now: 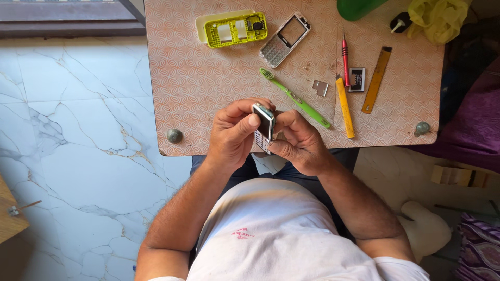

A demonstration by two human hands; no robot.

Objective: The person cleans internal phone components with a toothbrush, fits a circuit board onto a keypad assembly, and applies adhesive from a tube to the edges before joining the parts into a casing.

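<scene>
Both my hands hold a small bar phone body with a dark screen and a keypad, just over the near edge of the patterned table. My left hand grips its left side, thumb across the top. My right hand pinches its right side and lower end. On the table lie a yellow-green phone frame on a pale cover, a silver front cover with keypad and a green toothbrush.
A red screwdriver, a yellow stick tool, an orange flat tool, a small dark battery-like part and a metal plate lie at right. A yellow bag sits at the far corner. Marble floor at left.
</scene>
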